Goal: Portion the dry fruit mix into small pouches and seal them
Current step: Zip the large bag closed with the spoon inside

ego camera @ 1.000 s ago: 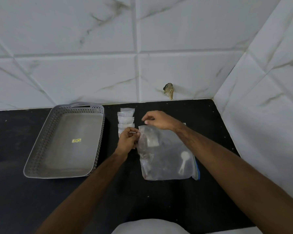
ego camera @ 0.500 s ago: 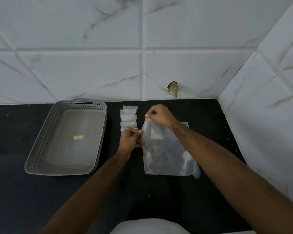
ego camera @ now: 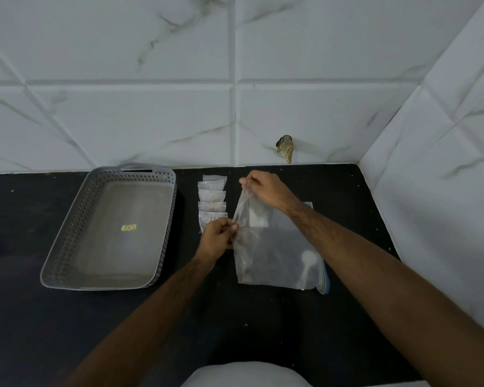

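Note:
A large clear zip bag (ego camera: 274, 255) lies on the black counter, with dark dry fruit mix and a white spoon (ego camera: 308, 265) inside. My right hand (ego camera: 266, 188) pinches the bag's top edge at its far corner and lifts it. My left hand (ego camera: 218, 237) pinches the same edge nearer to me. A row of several small clear pouches (ego camera: 211, 196) lies just left of the bag, partly behind my left hand.
A grey perforated plastic tray (ego camera: 67, 241) sits at the left with only a yellow sticker inside. White tiled walls close the back and the right side. A blue-edged bag (ego camera: 324, 283) peeks out under the large bag.
My right hand has raised the bag's far corner up and away from me, stretching the top edge. My left hand has kept its pinch in about the same place.

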Motion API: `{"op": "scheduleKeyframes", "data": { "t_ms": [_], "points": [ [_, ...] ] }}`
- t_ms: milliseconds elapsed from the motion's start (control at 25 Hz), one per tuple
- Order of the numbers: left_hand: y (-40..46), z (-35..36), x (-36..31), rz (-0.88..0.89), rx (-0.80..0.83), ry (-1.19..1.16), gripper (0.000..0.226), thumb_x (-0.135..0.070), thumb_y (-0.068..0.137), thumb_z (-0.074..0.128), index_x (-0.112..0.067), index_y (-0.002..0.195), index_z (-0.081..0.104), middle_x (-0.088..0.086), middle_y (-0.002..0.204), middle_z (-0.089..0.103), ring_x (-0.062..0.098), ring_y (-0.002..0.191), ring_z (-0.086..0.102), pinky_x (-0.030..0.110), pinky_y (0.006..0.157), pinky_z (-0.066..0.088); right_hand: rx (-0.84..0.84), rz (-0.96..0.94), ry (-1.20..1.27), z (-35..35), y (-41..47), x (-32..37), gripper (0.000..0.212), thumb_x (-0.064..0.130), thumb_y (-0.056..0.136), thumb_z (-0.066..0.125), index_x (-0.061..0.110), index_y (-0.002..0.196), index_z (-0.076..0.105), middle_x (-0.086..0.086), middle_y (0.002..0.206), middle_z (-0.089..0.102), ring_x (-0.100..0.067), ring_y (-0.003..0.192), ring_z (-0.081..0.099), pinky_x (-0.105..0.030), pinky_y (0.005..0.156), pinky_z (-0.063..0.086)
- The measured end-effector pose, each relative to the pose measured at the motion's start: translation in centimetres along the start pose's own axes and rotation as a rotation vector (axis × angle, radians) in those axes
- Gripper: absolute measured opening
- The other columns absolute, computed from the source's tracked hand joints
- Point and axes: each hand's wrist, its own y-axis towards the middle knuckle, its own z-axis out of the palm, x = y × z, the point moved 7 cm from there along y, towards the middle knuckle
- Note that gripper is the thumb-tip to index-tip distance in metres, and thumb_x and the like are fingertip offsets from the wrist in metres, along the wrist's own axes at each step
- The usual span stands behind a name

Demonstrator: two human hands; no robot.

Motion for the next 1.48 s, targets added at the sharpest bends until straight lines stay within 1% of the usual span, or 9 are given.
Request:
{"op": "scheduleKeyframes", "data": {
  "t_ms": [160,280,400,600,800,920,1080,1200,1480],
  "points": [
    [0.3,-1.1,0.6,0.008,-0.061,0.042,0.018,-0.016,0.104,0.055,-0.014,0.095,0.07,0.013,0.093,0.071,0.028,0.09,0.07,0.044,0.078,0.061,0.278,0.048,-0.131,-0.7,-0.2,-1.1,0.028,0.032,0.087,0.079,0.01,0.103,0.072,-0.004,0.097,0.074,-0.015,0.087,0.07,-0.033,0.081,0.057],
    [0.0,-0.7,0.0,0.025,-0.032,0.03,0.009,-0.019,0.101,0.06,-0.016,0.099,0.068,0.0,0.086,0.07,0.021,0.084,0.068,0.036,0.071,0.057,0.215,0.016,-0.123,-1.1,-0.4,-0.8,0.025,0.031,0.081,0.084,0.011,0.091,0.072,0.001,0.082,0.072,-0.008,0.07,0.064,-0.026,0.067,0.053],
    [0.1,-0.1,-2.6,0.096,-0.018,-0.006,0.02,-0.027,0.1,0.062,-0.019,0.119,0.065,-0.004,0.105,0.073,0.013,0.095,0.072,0.034,0.077,0.061,0.256,0.034,-0.057,-0.4,-0.9,-0.8,0.03,0.029,0.077,0.087,0.012,0.096,0.07,-0.002,0.084,0.073,-0.013,0.072,0.069,-0.027,0.068,0.055],
    [2.0,0.0,-6.6,0.241,-0.1,0.15,0.011,-0.024,0.095,0.07,-0.015,0.101,0.07,0.003,0.1,0.072,0.022,0.097,0.069,0.046,0.085,0.061,0.387,0.037,-0.007,-0.1,-1.6,-0.2,0.043,0.021,0.078,0.087,0.012,0.114,0.065,-0.005,0.093,0.076,-0.014,0.081,0.075,-0.025,0.072,0.059],
    [2.0,-0.1,-7.7,0.365,-0.217,0.255,0.006,-0.014,0.091,0.074,-0.016,0.089,0.068,-0.004,0.089,0.072,0.013,0.084,0.068,0.039,0.081,0.06,0.408,0.057,-0.128,-0.5,-2.2,-0.6,0.026,0.03,0.084,0.081,0.017,0.104,0.07,0.002,0.096,0.072,-0.013,0.088,0.069,-0.031,0.076,0.053],
    [1.6,-0.4,-7.5,0.376,-0.283,0.232,0.008,-0.015,0.091,0.073,-0.018,0.094,0.067,-0.006,0.091,0.071,0.013,0.086,0.067,0.034,0.078,0.058,0.39,0.043,-0.124,-0.7,-2.5,-0.5,0.02,0.032,0.091,0.073,0.014,0.099,0.072,0.0,0.092,0.07,-0.011,0.083,0.066,-0.026,0.069,0.049],
    [1.9,-0.1,-7.0,0.311,-0.142,0.048,0.015,-0.001,0.098,0.059,-0.014,0.102,0.065,0.002,0.095,0.07,0.013,0.083,0.067,0.031,0.072,0.056,0.351,0.057,-0.099,-0.9,-2.5,-0.8,0.023,0.031,0.095,0.069,0.009,0.1,0.073,-0.01,0.1,0.072,-0.024,0.094,0.07,-0.039,0.082,0.055],
    [1.9,0.1,-7.3,0.314,-0.085,0.118,0.029,0.011,0.089,0.064,-0.016,0.099,0.064,0.002,0.096,0.069,0.011,0.087,0.068,0.028,0.072,0.057,0.373,0.039,-0.108,-0.6,-2.7,-0.6,0.019,0.03,0.095,0.069,0.012,0.095,0.074,-0.007,0.094,0.072,-0.021,0.088,0.069,-0.038,0.08,0.054],
    [1.4,0.3,-7.9,0.382,-0.156,0.282,0.028,0.004,0.088,0.068,-0.016,0.109,0.064,-0.004,0.096,0.07,0.001,0.086,0.067,0.018,0.077,0.056,0.403,-0.029,-0.218,-0.1,-2.8,0.4,0.014,0.022,0.094,0.07,0.01,0.095,0.076,-0.003,0.088,0.071,-0.014,0.079,0.065,-0.029,0.071,0.048]
  ]
}}
